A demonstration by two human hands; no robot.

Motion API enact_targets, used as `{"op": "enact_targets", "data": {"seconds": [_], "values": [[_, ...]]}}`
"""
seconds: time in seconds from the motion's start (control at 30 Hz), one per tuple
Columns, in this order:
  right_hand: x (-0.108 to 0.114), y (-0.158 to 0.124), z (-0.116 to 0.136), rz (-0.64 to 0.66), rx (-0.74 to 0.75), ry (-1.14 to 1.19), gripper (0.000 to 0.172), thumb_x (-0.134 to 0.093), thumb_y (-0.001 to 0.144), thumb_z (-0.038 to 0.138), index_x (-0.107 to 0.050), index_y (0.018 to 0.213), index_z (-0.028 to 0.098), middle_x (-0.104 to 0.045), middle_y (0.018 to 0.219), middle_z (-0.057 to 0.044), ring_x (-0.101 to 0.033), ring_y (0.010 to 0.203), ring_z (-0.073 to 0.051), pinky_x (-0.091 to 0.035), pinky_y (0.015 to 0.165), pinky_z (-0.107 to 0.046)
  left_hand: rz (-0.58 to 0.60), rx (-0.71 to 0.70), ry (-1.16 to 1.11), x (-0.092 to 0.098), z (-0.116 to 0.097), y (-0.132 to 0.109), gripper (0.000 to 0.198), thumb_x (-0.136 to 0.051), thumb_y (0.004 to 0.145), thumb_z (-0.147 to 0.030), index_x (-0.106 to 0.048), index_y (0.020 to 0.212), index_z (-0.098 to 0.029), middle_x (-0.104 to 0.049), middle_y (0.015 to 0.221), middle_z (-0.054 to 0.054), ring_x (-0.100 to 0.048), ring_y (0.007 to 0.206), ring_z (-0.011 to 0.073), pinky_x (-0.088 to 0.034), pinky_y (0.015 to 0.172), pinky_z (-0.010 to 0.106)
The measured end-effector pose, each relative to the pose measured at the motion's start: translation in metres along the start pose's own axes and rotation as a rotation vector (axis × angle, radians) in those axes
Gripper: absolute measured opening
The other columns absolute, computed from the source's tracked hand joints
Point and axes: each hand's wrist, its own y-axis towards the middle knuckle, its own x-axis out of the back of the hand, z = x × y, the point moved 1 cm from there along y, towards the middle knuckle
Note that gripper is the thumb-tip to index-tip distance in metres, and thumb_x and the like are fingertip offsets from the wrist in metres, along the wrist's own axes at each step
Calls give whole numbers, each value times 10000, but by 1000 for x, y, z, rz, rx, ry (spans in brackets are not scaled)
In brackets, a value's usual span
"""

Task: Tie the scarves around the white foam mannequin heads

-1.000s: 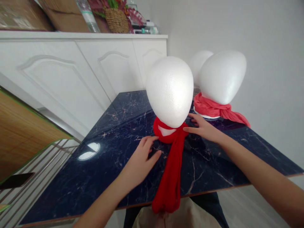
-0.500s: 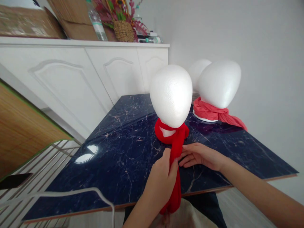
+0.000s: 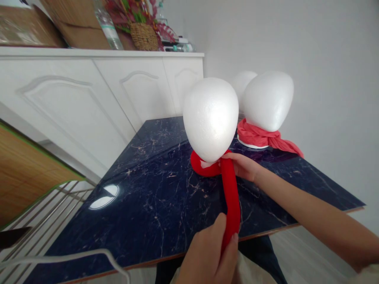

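Note:
A white foam head point(image 3: 211, 119) stands on the dark blue marble tabletop point(image 3: 142, 205), with a red scarf point(image 3: 230, 193) looped around its base. My left hand point(image 3: 208, 254) grips the scarf's lower part at the table's near edge, and the long tail runs taut up from it. My right hand point(image 3: 241, 166) rests at the loop under the head, its fingertips hidden behind the tail. Farther back stands a second foam head point(image 3: 268, 101) wearing a coral scarf point(image 3: 260, 136), with a third foam head point(image 3: 244, 85) partly hidden behind it.
White cabinets point(image 3: 103, 94) run along the table's far left side, with a woven basket point(image 3: 143, 36) and a plastic bottle point(image 3: 108, 29) on top. A wire rack point(image 3: 50, 215) and a white cable point(image 3: 65, 257) lie low at left.
My left hand has moved down and toward me, pulling the scarf's tail straighter. My right hand has moved up from beside the tail to the loop under the head.

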Motion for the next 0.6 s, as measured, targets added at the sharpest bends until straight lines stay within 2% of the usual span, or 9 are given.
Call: {"op": "enact_targets", "data": {"seconds": [0.27, 0.33, 0.43, 0.5, 0.6], "values": [[16, 9, 6, -61, 103, -101, 106, -636, 839, 191, -712, 851, 120, -748, 789, -56, -679, 693, -134, -546, 697, -232, 353, 78, 117, 16, 7, -4, 238, -372, 936, -292, -564, 1034, -193, -723, 927, 70, -649, 736, 172, -455, 662, 252], [18, 11, 6, -62, 117, -117, 96, -656, 822, 198, -712, 849, 125, -749, 798, -60, -681, 707, -135, -546, 713, -238, 363, 115, 168, 16, 14, -4, 259, -364, 936, -293, -580, 1023, -179, -728, 926, 91, -660, 724, 179, -460, 646, 249], [22, 12, 5, -91, 145, -197, 123, -703, 800, 262, -706, 831, 143, -742, 800, -60, -670, 683, -132, -534, 657, -234, 274, 136, 201, 13, 24, -5, 278, -383, 937, -302, -610, 1037, -175, -737, 887, 100, -678, 696, 189, -480, 646, 252], [26, 11, 6, -148, 192, -338, 239, -750, 778, 370, -674, 729, 149, -693, 677, -41, -605, 565, -110, -467, 525, -209, 229, 117, 209, 14, 26, -6, 261, -431, 925, -320, -636, 1021, -190, -745, 878, 96, -692, 705, 205, -489, 645, 259], [33, 8, 10, -210, 291, -576, 453, -802, 697, 520, -550, 557, 171, -519, 477, 19, -432, 423, -71, -318, 400, -205, 314, 107, 281, 23, 18, -9, 234, -500, 900, -348, -677, 969, -211, -754, 909, 92, -715, 762, 243, -495, 645, 281]]}}
